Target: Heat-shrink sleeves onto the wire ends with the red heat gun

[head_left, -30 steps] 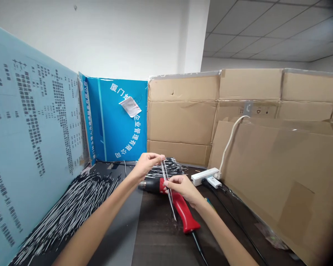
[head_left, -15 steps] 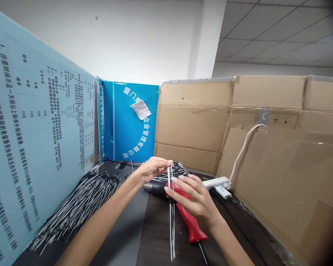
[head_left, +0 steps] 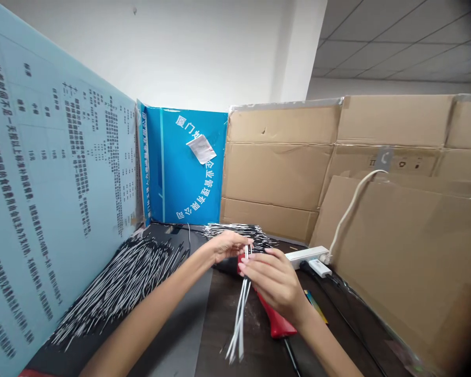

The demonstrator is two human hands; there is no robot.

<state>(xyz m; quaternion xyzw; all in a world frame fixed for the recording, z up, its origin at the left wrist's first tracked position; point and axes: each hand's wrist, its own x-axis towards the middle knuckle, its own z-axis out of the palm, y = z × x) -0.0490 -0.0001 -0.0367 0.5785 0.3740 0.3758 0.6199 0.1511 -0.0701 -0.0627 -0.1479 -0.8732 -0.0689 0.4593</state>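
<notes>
A small bunch of thin black-and-white wires (head_left: 240,319) hangs down between my hands over the dark table. My left hand (head_left: 228,246) pinches its top end. Lower on the same bunch, my right hand (head_left: 272,277) has its fingers and thumb closed round the wires. Behind my right hand lies a red heat gun (head_left: 277,320), its body mostly covered by the hand and its black nozzle partly hidden. A pile of similar black-and-white wires (head_left: 243,230) lies just beyond my left hand.
A large heap of wires (head_left: 121,288) spreads along the left side. A white power strip (head_left: 306,256) with plugs and cables stands at the right. Cardboard panels (head_left: 278,167), a blue panel (head_left: 180,167) and a printed light-blue board (head_left: 43,183) wall in the table (head_left: 215,340).
The right hand's fingers have closed further round the wires. The bunch's lower ends have swung left and spread apart. Both hands appear slightly further right, and the view has shifted a little.
</notes>
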